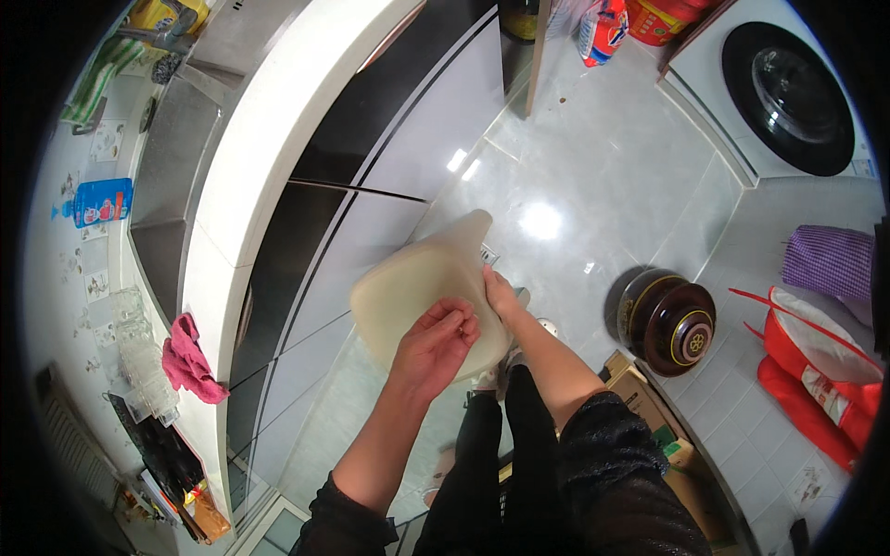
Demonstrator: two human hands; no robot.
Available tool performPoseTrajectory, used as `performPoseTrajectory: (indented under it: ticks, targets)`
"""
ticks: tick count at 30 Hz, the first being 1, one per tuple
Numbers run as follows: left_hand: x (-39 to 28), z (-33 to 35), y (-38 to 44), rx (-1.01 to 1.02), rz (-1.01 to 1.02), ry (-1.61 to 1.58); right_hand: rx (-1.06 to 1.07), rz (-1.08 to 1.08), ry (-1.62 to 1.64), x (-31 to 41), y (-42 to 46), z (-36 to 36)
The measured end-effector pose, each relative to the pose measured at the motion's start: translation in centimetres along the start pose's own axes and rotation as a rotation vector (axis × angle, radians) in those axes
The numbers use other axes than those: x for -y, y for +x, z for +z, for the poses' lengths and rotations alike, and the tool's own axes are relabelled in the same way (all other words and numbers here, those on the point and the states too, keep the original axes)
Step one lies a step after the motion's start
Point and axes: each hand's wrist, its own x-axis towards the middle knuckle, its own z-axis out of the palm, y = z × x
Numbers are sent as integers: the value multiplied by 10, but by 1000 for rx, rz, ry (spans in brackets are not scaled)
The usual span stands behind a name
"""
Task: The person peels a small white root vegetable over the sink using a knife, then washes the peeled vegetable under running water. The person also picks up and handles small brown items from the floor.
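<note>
A wide cream plastic vessel with rounded corners (396, 285) hangs in front of me above the floor, its narrow end pointing up and right. It looks like a bin or a large scoop; I cannot tell which. My right hand (500, 295) grips its right edge, the thumb side showing and the other fingers mostly hidden. My left hand (434, 340) is over the vessel's broad face, with thumb and fingers pinched together. No object shows clearly between those fingertips.
Left of me, a white counter (233, 187) holds a steel sink (174, 153), a pink cloth (188, 361) and glasses (135, 340). On the right are a lidded brown pot (667, 323), cardboard boxes (640, 396) and a red bag (810, 361). A front-loading washer (786, 97) stands upper right.
</note>
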Motion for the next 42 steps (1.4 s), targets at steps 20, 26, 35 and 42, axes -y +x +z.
performPoseTrajectory:
  ticks: [20,26,35,42]
  targets:
    - [64,120,72,61,-131,41,-139,199,282,52,-113,-253]
    - [113,156,137,-13,-139,-21,-108,127,192,76,-65,-348]
    - [138,200,195,-15,-210,34,-172,102,123,115,-10,-410]
    - [140,190,246,-22,-308,46,-199,124,154,125,17,-401]
